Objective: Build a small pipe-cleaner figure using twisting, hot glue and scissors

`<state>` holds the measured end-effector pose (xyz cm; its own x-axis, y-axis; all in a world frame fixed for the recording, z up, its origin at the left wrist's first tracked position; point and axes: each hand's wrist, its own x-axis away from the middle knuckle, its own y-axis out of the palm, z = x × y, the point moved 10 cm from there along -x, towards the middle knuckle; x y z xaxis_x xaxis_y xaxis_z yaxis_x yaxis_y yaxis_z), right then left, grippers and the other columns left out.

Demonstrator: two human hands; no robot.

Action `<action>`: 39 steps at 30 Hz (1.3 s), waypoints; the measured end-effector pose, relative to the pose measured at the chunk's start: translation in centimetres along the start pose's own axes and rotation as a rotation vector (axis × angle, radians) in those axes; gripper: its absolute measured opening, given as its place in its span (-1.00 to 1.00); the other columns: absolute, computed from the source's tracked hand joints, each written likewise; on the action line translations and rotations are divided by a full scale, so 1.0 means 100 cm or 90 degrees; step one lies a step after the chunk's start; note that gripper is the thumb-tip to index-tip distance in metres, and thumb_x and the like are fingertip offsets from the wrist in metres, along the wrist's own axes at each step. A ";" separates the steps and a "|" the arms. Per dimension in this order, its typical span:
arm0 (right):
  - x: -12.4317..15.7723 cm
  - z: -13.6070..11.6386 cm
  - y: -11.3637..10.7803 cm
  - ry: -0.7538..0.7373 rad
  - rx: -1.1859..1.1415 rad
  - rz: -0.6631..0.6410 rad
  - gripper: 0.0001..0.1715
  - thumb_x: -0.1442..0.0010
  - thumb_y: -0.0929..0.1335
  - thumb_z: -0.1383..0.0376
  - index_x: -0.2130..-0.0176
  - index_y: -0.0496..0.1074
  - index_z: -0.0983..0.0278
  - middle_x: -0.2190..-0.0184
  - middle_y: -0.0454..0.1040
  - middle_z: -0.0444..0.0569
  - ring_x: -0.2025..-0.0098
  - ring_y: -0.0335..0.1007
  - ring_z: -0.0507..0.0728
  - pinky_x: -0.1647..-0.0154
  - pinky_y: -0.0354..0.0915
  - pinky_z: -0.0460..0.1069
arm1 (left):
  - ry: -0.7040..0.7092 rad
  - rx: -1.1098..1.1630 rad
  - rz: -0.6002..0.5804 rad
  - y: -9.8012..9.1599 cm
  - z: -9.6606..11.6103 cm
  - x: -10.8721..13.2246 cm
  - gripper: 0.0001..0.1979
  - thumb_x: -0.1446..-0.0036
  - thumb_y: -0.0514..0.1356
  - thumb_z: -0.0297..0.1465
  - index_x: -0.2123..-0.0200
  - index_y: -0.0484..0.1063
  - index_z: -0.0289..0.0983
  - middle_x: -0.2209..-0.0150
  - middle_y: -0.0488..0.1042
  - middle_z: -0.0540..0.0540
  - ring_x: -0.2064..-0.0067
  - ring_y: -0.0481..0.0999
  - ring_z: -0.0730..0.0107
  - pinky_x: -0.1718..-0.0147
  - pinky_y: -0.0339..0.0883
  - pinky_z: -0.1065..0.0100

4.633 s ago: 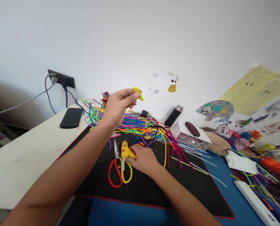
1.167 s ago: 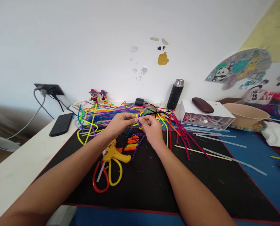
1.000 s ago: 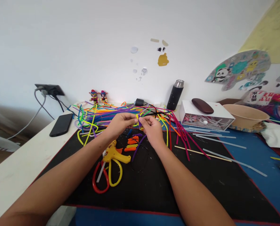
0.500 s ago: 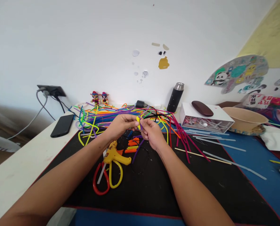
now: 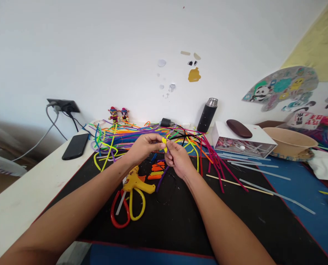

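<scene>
Between my two hands is a small yellow pipe cleaner piece (image 5: 164,141), held over the middle of the mat; its exact shape is partly covered by fingers. My left hand (image 5: 144,148) pinches it from the left with thumb and forefinger. From the right, my right hand (image 5: 179,159) grips it with bent fingers. Just below lie short orange and yellow pipe cleaner pieces (image 5: 156,170) and a purple pipe cleaner (image 5: 161,180). A yellow glue gun (image 5: 136,182) rests near my left forearm, on top of scissors (image 5: 138,217) with one red and one yellow handle loop.
A tangle of coloured pipe cleaners (image 5: 131,136) spreads along the wall. Behind stand two small figures (image 5: 113,115) and a black flask (image 5: 207,116). At right are a white box (image 5: 246,138), a tan bowl (image 5: 289,140) and glue sticks (image 5: 277,193). A phone (image 5: 75,146) lies left.
The purple seen at the held piece is now hidden, and the yellow piece is turned slightly between my fingers. The whole view has shifted a little; both hands keep their grip.
</scene>
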<state>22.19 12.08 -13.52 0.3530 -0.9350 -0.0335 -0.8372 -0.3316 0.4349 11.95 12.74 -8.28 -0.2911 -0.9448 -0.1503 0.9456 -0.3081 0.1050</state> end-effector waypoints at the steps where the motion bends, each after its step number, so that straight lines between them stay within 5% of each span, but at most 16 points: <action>1: 0.000 0.000 -0.002 -0.005 0.003 0.009 -0.34 -0.04 0.56 -0.22 0.34 0.36 0.24 0.66 0.15 -0.35 0.71 -0.02 -0.12 0.68 -0.20 -0.15 | 0.000 -0.007 0.009 -0.001 0.000 0.000 -0.59 0.22 0.62 -0.20 0.38 0.63 -0.31 0.37 0.58 -0.04 0.32 0.52 0.37 0.29 0.41 0.36; 14: 0.003 -0.009 -0.001 -0.059 0.086 0.054 -0.30 -0.14 0.45 -0.31 0.46 0.27 0.22 0.69 0.24 -0.27 0.72 0.03 -0.08 0.72 -0.15 -0.12 | 0.009 0.041 0.080 -0.015 -0.006 -0.003 -0.64 0.17 0.59 -0.19 0.45 0.60 -0.29 0.48 0.53 -0.01 0.42 0.40 0.46 0.35 0.24 0.39; 25: 0.008 -0.023 0.000 -0.188 0.303 0.084 -0.47 -0.33 0.36 -0.19 0.31 0.42 0.21 0.67 0.22 -0.27 0.64 0.09 0.01 0.59 0.04 -0.07 | 0.027 -0.026 0.112 -0.022 -0.014 -0.004 -0.66 0.12 0.57 -0.18 0.42 0.61 -0.28 0.45 0.53 0.00 0.41 0.42 0.46 0.34 0.25 0.38; 34: 0.008 -0.024 -0.004 -0.213 0.366 0.099 -0.51 -0.39 0.31 -0.10 0.26 0.54 0.22 0.63 0.26 -0.19 0.53 0.22 0.09 0.50 0.13 -0.05 | -0.049 0.132 0.094 -0.013 -0.029 -0.003 -0.62 0.22 0.61 -0.20 0.45 0.59 -0.30 0.46 0.52 -0.02 0.42 0.46 0.47 0.36 0.35 0.42; 39: 0.009 -0.030 -0.003 -0.216 0.381 0.104 -0.57 -0.39 0.32 -0.04 0.30 0.55 0.19 0.66 0.23 -0.18 0.52 0.27 0.13 0.48 0.14 -0.03 | -0.055 0.084 0.068 -0.013 -0.024 -0.003 -0.65 0.15 0.59 -0.21 0.45 0.59 -0.31 0.45 0.53 -0.03 0.43 0.45 0.48 0.38 0.31 0.43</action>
<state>24.00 11.66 -10.95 0.1355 -0.9337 -0.3313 -0.9886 -0.1053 -0.1075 11.12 13.67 -10.76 -0.2072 -0.9772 -0.0470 0.9459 -0.2124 0.2451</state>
